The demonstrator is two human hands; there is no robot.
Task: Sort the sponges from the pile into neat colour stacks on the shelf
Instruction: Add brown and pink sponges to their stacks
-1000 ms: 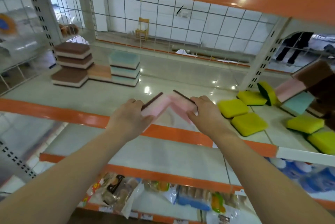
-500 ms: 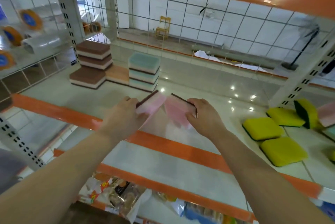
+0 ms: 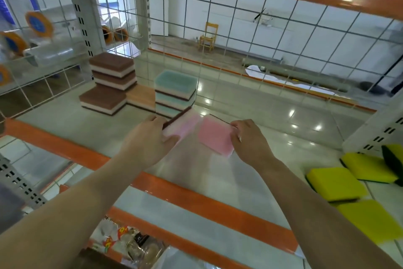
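Two pink sponges in hand, held above the shelf (image 3: 250, 183) near its orange front edge (image 3: 174, 190), tilted, dark scrub backing facing up/away.
Item 1: left pink sponge (image 3: 182, 126), paler and blurred; left hand (image 3: 148, 140) grips it w/ fingers curled over the far side, thumb side underneath.
Item 2: right pink sponge (image 3: 214, 138), pink face toward camera; right hand (image 3: 250, 142) pinches its right edge, fingers curled round it. The 2 sponges sit just beside each other; can't tell if edges touch.
Item 3: teal stack (image 3: 174, 92), 3 high, on shelf directly behind left sponge.
Item 4: orange sponge (image 3: 141, 94), single, between teal stack and brown ones, touching both.
Item 5: brown stack (image 3: 112, 71), 2 high, back-left by the upright; single brown sponge (image 3: 101, 100) in front of it.
Item 6: yellow sponges (image 3: 335, 183), approx. 4 loose at right end of shelf, one (image 3: 392, 157) standing on edge w/ dark side showing.
Backdrop: wire mesh (image 3: 239, 35) behind shelf; wrapped goods (image 3: 130, 244) on lower shelf.
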